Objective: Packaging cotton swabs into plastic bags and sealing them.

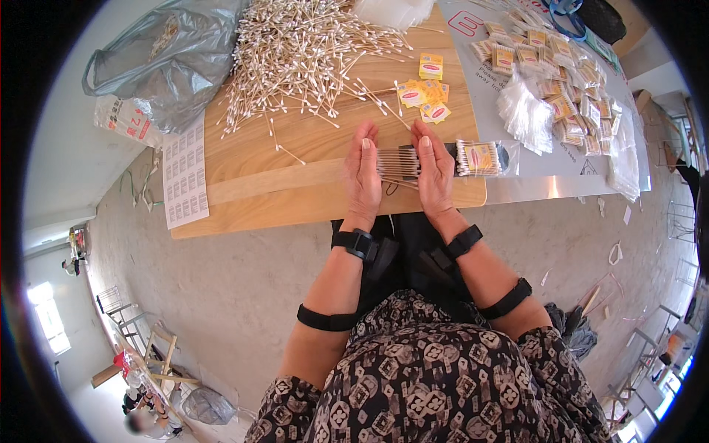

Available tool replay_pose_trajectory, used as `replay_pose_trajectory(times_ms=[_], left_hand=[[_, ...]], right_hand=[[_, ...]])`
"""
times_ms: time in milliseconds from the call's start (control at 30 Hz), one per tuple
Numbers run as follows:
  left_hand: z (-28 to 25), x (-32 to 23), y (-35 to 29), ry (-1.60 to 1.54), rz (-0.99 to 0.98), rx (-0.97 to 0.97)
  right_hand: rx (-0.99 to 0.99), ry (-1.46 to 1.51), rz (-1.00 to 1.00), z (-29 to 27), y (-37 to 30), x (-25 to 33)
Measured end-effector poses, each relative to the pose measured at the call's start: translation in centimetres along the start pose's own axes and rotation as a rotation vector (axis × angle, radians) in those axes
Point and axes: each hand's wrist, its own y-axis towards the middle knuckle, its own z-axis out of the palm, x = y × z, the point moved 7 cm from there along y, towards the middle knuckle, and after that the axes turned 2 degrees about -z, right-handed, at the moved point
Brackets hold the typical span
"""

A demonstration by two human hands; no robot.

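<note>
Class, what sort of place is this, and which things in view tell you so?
Probably a small hand-packing workshop: a great pile of loose cotton swabs covers part of the wooden tabletop, many filled clear packets lie heaped to the right, and the floor looks like bare concrete.

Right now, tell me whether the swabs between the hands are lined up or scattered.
Mostly lined up: the swabs run nearly parallel from the left hand to the right hand, though a few slant.

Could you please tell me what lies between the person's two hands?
The head view shows a row of cotton swabs between the left hand and right hand.
</note>
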Motion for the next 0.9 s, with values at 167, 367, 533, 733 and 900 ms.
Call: replay_pose_trajectory(times_ms=[167,367,533,733,900], left_hand=[[0.1,-0.2,-1.0,-0.054,0.028,-0.062],[0.3,0.1,-1.3,-0.096,0.023,-0.065],[0.2,0.5,-0.8,-0.156,0.01,-0.106],[0.1,0.0,-0.4,0.114,0.125,-0.079],[2.3,-2.3,-2.9,1.19,0.44,0.129]], right_hand=[[-0.105,-0.113,-0.071,-0.7,-0.9,0.1],[-0.109,-0.236,-0.122,0.2,0.7,0.9],[-0.098,0.052,0.023,0.1,0.9,-0.4],[-0.083,0.005,-0.034,-0.2,0.6,-0.5],[-0.093,0.151,0.047,-1.6,0.5,0.0]])
